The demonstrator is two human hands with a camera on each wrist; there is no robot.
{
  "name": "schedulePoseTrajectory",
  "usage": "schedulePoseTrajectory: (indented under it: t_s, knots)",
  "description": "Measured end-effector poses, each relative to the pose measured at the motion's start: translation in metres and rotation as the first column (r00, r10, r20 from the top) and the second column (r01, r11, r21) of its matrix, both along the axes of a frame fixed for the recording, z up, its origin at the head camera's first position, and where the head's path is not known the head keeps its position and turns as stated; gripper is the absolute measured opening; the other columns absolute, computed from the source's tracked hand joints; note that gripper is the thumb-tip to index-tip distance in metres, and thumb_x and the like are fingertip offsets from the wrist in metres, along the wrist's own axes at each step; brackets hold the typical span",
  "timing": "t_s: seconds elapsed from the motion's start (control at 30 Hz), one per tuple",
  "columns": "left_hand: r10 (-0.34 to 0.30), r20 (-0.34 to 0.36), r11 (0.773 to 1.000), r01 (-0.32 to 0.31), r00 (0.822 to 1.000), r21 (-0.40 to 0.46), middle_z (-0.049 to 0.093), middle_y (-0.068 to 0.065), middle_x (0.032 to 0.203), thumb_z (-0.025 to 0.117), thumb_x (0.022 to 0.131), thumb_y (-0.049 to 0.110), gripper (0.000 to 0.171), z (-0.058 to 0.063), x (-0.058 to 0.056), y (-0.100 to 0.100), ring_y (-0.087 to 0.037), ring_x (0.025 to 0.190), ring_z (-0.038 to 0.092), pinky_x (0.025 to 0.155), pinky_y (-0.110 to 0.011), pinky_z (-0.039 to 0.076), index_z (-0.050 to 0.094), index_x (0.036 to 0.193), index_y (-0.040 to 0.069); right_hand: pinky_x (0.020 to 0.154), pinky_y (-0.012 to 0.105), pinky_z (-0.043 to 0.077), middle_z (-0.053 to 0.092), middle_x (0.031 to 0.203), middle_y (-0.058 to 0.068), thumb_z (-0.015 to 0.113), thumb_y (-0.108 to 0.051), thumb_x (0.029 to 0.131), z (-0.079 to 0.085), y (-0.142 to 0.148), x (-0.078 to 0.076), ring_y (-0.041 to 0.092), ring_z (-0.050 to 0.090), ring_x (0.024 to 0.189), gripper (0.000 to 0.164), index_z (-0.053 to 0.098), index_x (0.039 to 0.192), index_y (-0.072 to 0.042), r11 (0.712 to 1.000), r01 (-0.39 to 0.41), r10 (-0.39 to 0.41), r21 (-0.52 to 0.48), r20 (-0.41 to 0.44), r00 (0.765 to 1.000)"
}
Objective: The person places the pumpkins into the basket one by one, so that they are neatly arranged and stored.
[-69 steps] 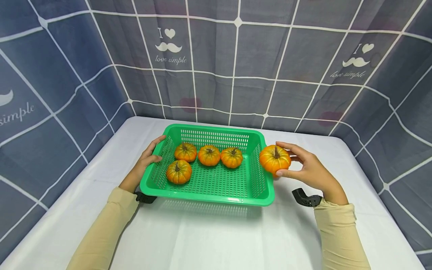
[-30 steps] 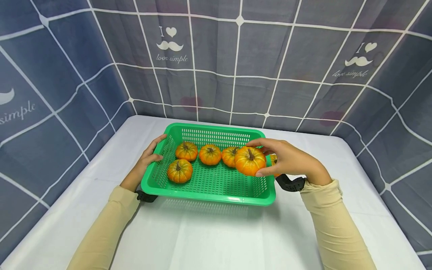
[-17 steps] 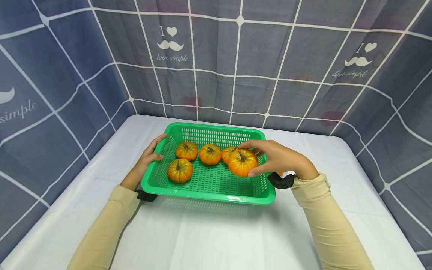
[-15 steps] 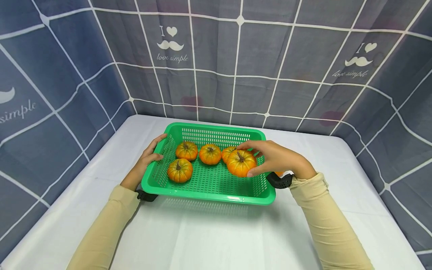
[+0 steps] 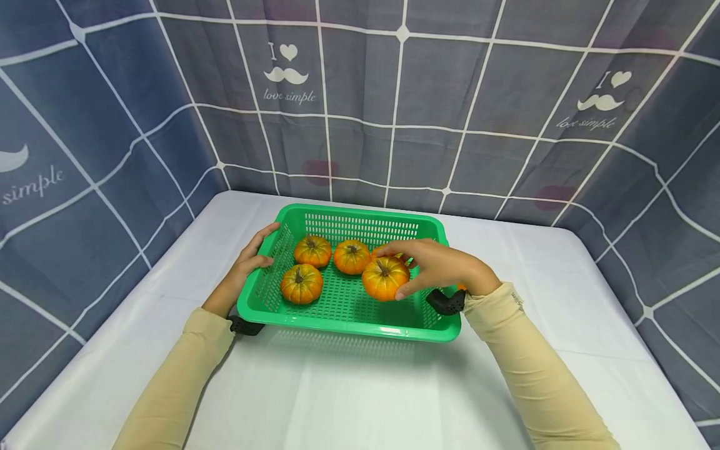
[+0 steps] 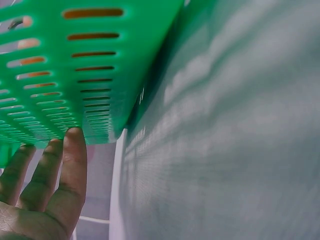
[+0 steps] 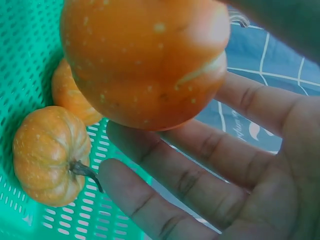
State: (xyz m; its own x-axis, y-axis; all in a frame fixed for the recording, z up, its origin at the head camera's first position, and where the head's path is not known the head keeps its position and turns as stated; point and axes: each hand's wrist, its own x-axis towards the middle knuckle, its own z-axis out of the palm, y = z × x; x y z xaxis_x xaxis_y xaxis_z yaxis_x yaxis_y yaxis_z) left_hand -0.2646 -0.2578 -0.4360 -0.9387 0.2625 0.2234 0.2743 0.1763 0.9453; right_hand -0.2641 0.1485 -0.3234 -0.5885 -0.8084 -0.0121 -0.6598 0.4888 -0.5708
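Observation:
My right hand holds a small orange pumpkin between thumb and fingers, over the inside of a green plastic basket. The right wrist view shows that pumpkin's smooth underside against the fingers, above other pumpkins. Thumb and fingers of my left hand grip the basket's left rim; in the left wrist view its fingertips touch the perforated outer wall. Within the basket sit a back-left pumpkin, a back-middle pumpkin and a front-left pumpkin. Another pumpkin is mostly hidden behind the right hand.
A white cloth covers the table beneath the basket. Right of the basket, an orange patch peeks out behind the right wrist. Grey checked curtains stand at the back and both sides.
The right hand has carried its pumpkin from the basket's right edge leftward over the inside, lately a little lower as well. My left hand keeps its hold on the rim.

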Motion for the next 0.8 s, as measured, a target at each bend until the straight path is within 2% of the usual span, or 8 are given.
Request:
schedulePoseTrajectory:
  t_s: [0.1,0.23,0.47,0.6,0.8]
  knots:
    - [-0.007,0.006,1.0,0.006,1.0,0.012,0.011,-0.013,0.181,0.045,0.096,0.006,0.079,-0.001,-0.001,0.0,-0.039,0.165,0.006,0.12,-0.069,0.015,0.023,0.172,0.004,0.097,0.052,0.057,0.067,0.144,0.012,0.094,-0.015,0.084,-0.001,-0.005,-0.003,0.025,0.065,0.114,0.072,0.062,0.148,-0.001,1.0,-0.006,0.006,0.024,-0.01,1.0]
    - [-0.001,0.005,1.0,0.001,1.0,0.008,0.012,-0.013,0.181,0.046,0.096,0.006,0.079,-0.001,-0.001,0.0,-0.038,0.165,0.005,0.119,-0.07,0.015,0.024,0.172,0.004,0.097,0.05,0.057,0.068,0.14,0.013,0.094,-0.014,0.083,-0.001,-0.011,-0.007,0.025,0.066,0.108,0.072,0.062,0.146,0.001,0.998,-0.018,0.02,0.058,-0.025,0.999]
    - [0.004,0.002,1.0,-0.004,1.0,0.001,0.012,-0.013,0.181,0.046,0.096,0.006,0.079,-0.001,-0.001,-0.001,-0.038,0.165,0.005,0.116,-0.069,0.019,0.024,0.172,0.004,0.11,0.047,0.05,0.067,0.143,0.014,0.095,-0.015,0.083,-0.004,-0.021,-0.014,0.031,0.063,0.128,0.073,0.062,0.147,-0.002,0.99,-0.022,0.028,0.138,-0.036,0.999]
    - [0.003,0.003,1.0,-0.004,1.0,0.003,0.012,-0.013,0.181,0.046,0.096,0.006,0.079,-0.001,-0.001,-0.001,-0.038,0.165,0.005,0.118,-0.069,0.017,0.025,0.172,0.004,0.11,0.048,0.049,0.066,0.144,0.015,0.094,-0.016,0.084,-0.007,-0.027,-0.018,0.032,0.063,0.128,0.073,0.062,0.148,-0.003,0.986,-0.028,0.03,0.164,-0.01,1.0]
    - [0.009,-0.02,1.0,-0.009,1.0,-0.009,0.012,-0.016,0.18,0.045,0.096,0.007,0.077,0.0,0.0,0.0,-0.04,0.164,0.006,0.109,-0.059,0.03,0.026,0.171,0.002,0.109,0.048,0.051,0.064,0.148,0.014,0.093,-0.015,0.085,-0.011,-0.036,-0.023,0.036,0.065,0.127,0.073,0.06,0.15,-0.004,0.983,-0.058,0.052,0.175,0.04,0.998]
